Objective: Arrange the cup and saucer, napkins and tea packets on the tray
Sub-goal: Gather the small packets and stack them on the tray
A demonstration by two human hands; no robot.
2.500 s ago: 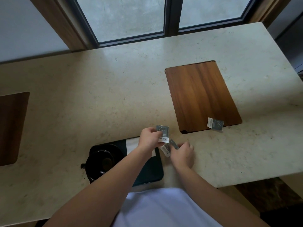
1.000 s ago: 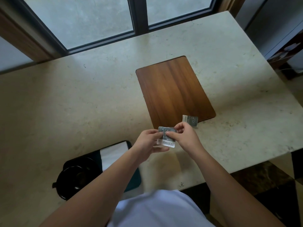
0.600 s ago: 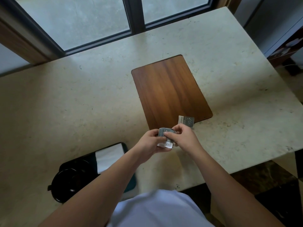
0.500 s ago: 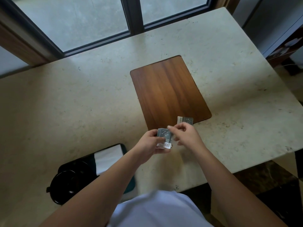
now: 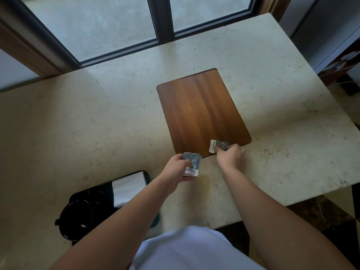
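right hand (image 5: 229,157) has left the held stack (image 5: 191,164) and reached the lone packet (image 5: 218,146)

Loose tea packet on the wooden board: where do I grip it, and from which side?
Pinch the tea packet at its near edge, coming from the board's front. It lies flat there, partly overhanging onto the counter, where the right hand already touches it.

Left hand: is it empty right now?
No. The left hand grips a small stack of tea packets above the stone counter.

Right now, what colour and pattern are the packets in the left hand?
Grey-blue with small pale dots and a white end strip: packets, head view.
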